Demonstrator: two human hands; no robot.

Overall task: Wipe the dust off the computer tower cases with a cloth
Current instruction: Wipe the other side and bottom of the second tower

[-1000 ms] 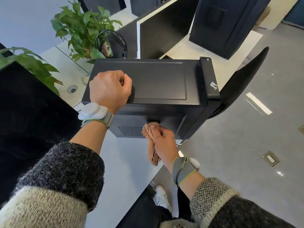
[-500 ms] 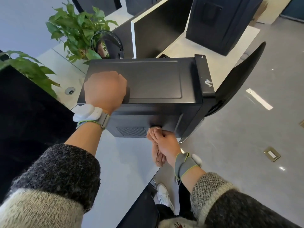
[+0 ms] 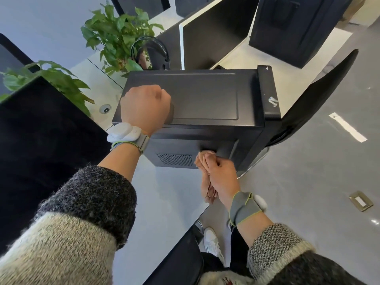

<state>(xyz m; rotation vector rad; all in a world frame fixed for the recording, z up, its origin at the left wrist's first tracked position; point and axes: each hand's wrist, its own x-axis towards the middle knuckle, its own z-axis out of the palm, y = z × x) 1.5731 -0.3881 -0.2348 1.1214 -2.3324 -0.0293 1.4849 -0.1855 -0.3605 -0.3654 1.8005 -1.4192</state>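
Note:
A black computer tower [image 3: 205,95] lies on its side on the white desk [image 3: 164,198]. My left hand [image 3: 144,108] rests on the left part of its top panel as a closed fist, with nothing visible in it. My right hand [image 3: 222,173] grips a bunched pinkish-brown cloth [image 3: 207,188] and presses the cloth's upper end against the tower's near face, just right of a mesh vent [image 3: 174,159]. The rest of the cloth hangs below my fist. A second black tower [image 3: 292,27] stands at the back right.
A dark monitor [image 3: 41,151] fills the left side, and another monitor [image 3: 209,38] stands behind the tower. Two leafy plants [image 3: 117,36] [image 3: 51,77] and headphones [image 3: 152,50] are at the back left. A black chair back [image 3: 314,95] stands right of the tower, over grey floor.
My right hand has shifted the cloth only slightly on the tower's near face. My left fist stays on the top panel. The view has drifted a little.

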